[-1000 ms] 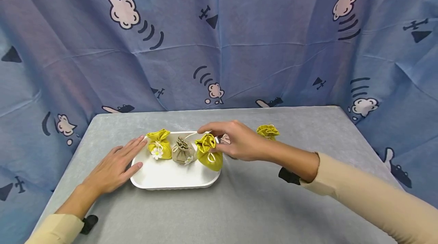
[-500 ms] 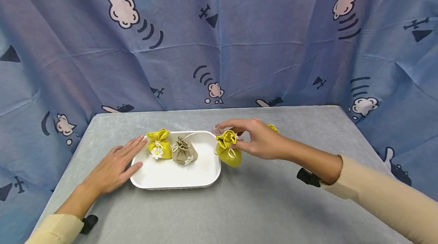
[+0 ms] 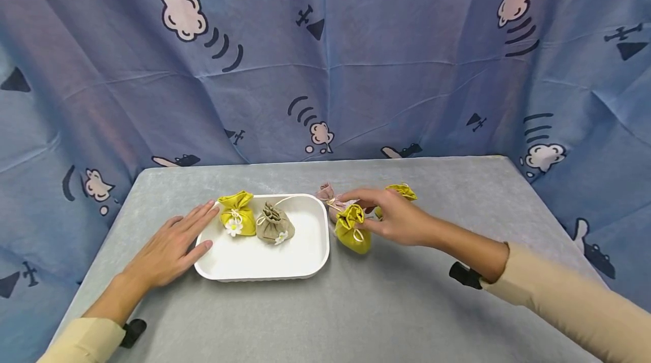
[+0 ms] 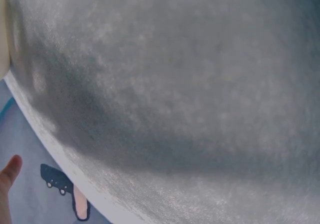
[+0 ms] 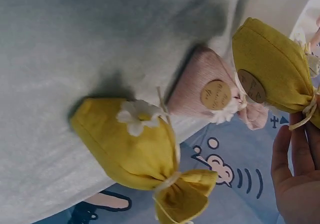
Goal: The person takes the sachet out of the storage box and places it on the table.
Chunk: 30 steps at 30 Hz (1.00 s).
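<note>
By its gathered neck, my right hand (image 3: 394,217) pinches a yellow drawstring pouch (image 3: 354,238) just right of the white tray (image 3: 264,264). The right wrist view shows a round tag on this held pouch (image 5: 270,66). Close behind it lies a pink pouch (image 3: 326,191) with a similar tag. Another yellow pouch (image 5: 130,144), bearing a white flower, lies on the table, partly hidden by my right hand in the head view. My left hand (image 3: 175,244) rests, fingers straight, against the tray's left edge. Inside the tray sit a yellow pouch (image 3: 241,217) and a grey-beige pouch (image 3: 274,227).
The grey table (image 3: 285,323) ends in front of a blue patterned curtain (image 3: 325,57) at the back and sides. The left wrist view holds mainly the table surface (image 4: 190,84) and its edge.
My right hand has carried the yellow pouch from over the tray's right end to the right, then lowered it beside the tray. The left hand stays still.
</note>
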### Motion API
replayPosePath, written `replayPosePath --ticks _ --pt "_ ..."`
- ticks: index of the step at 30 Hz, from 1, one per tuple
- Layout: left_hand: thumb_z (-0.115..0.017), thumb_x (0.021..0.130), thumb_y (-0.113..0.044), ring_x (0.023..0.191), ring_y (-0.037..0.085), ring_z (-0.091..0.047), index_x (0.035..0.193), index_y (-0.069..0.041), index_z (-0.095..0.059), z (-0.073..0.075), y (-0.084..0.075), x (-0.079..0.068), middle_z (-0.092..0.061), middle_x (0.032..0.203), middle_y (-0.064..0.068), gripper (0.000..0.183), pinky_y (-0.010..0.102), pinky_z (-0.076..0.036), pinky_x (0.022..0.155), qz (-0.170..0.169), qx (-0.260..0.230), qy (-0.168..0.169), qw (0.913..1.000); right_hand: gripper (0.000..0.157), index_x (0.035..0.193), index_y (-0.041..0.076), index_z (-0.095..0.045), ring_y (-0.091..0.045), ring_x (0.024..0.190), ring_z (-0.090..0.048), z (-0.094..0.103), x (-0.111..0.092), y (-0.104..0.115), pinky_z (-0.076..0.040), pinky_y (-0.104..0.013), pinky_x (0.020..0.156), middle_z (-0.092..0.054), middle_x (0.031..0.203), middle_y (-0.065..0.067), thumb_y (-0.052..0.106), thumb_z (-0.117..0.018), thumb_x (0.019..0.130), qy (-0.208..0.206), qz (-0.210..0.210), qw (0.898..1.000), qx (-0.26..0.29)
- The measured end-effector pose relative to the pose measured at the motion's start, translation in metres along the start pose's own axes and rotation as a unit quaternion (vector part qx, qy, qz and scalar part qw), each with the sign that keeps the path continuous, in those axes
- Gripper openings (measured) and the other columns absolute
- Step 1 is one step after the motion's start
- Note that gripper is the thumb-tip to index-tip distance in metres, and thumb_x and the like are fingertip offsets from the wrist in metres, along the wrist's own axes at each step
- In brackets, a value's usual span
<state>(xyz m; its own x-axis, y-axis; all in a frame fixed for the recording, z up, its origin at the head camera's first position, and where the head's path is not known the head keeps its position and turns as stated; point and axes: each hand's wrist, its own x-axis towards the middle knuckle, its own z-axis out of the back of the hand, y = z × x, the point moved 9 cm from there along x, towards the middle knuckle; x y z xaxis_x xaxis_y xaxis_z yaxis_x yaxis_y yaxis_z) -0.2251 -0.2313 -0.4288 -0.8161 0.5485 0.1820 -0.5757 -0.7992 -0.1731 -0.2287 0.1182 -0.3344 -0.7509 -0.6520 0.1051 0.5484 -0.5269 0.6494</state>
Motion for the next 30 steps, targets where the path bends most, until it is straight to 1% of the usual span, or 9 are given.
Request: replayPosePath --ticks 4,13,16,21,23,26,30 --pt "-0.057 0.100 -0.035 0.140 0.037 -0.039 0.158 -0.016 -0.029 0.000 0.000 0.000 -0.029 0.162 0.006 0.067 0.059 -0.036 0.101 0.002 -0.002 0.000 1.0000 0.054 0.136 0.006 -0.059 -0.016 0.103 -0.066 -0.003 -0.003 -0.006 -0.054 -0.039 0.090 -0.063 0.134 -0.009 -0.001 -0.076 0.085 0.003 -0.010 1.000 0.006" --pt "-0.057 0.100 -0.034 0.141 0.036 -0.039 0.158 -0.016 -0.029 0.000 -0.001 0.000 -0.029 0.162 0.007 0.068 0.059 -0.036 0.101 0.000 -0.004 -0.001 1.0000 0.052 0.133 0.005 -0.062 -0.019 0.105 -0.065 -0.011 -0.007 -0.019 -0.055 -0.038 0.088 -0.064 0.133 -0.007 0.000 -0.077 0.084 -0.006 -0.011 1.000 -0.005" --pt "-0.057 0.100 -0.034 0.140 0.036 -0.039 0.158 -0.016 -0.029 0.002 -0.002 0.000 -0.030 0.162 0.007 0.067 0.059 -0.037 0.100 0.000 -0.003 -0.005 1.0000 0.051 0.132 0.003 -0.062 -0.022 0.108 -0.065 -0.016 -0.008 -0.022 -0.055 -0.038 0.088 -0.064 0.132 -0.008 0.000 -0.077 0.084 -0.001 -0.010 1.000 -0.003" --pt "-0.058 0.099 -0.033 0.140 0.036 -0.039 0.158 -0.015 -0.030 0.003 -0.002 0.000 -0.031 0.161 0.008 0.067 0.059 -0.037 0.100 -0.001 -0.003 -0.007 1.0000 0.053 0.134 0.004 -0.060 -0.024 0.111 -0.065 -0.022 -0.010 -0.028 -0.054 -0.038 0.089 -0.064 0.132 -0.008 -0.001 -0.076 0.084 0.012 -0.022 1.000 0.002" --pt "-0.058 0.099 -0.033 0.141 0.036 -0.039 0.158 -0.015 -0.030 0.003 -0.003 0.000 -0.031 0.161 0.008 0.067 0.059 -0.037 0.101 -0.002 -0.004 -0.006 1.0000 0.054 0.135 0.006 -0.060 -0.023 0.111 -0.066 -0.023 -0.010 -0.030 -0.054 -0.039 0.090 -0.064 0.133 -0.007 -0.001 -0.075 0.085 0.015 -0.030 0.999 0.005" --pt "-0.057 0.100 -0.033 0.141 0.036 -0.038 0.158 -0.014 -0.030 0.003 -0.003 0.000 -0.030 0.162 0.008 0.067 0.059 -0.037 0.101 -0.002 -0.004 -0.003 1.0000 0.053 0.136 0.005 -0.059 -0.022 0.111 -0.066 -0.023 -0.010 -0.030 -0.054 -0.039 0.089 -0.063 0.133 -0.008 -0.001 -0.074 0.085 0.020 -0.029 0.999 0.007" --pt "-0.057 0.099 -0.033 0.141 0.035 -0.038 0.157 -0.013 -0.031 0.003 -0.003 -0.001 -0.030 0.162 0.007 0.067 0.059 -0.037 0.101 -0.001 -0.004 -0.002 1.0000 0.054 0.136 0.004 -0.058 -0.019 0.109 -0.067 -0.024 -0.010 -0.028 -0.054 -0.040 0.089 -0.067 0.127 -0.008 0.001 -0.076 0.084 0.027 -0.022 0.999 0.012"
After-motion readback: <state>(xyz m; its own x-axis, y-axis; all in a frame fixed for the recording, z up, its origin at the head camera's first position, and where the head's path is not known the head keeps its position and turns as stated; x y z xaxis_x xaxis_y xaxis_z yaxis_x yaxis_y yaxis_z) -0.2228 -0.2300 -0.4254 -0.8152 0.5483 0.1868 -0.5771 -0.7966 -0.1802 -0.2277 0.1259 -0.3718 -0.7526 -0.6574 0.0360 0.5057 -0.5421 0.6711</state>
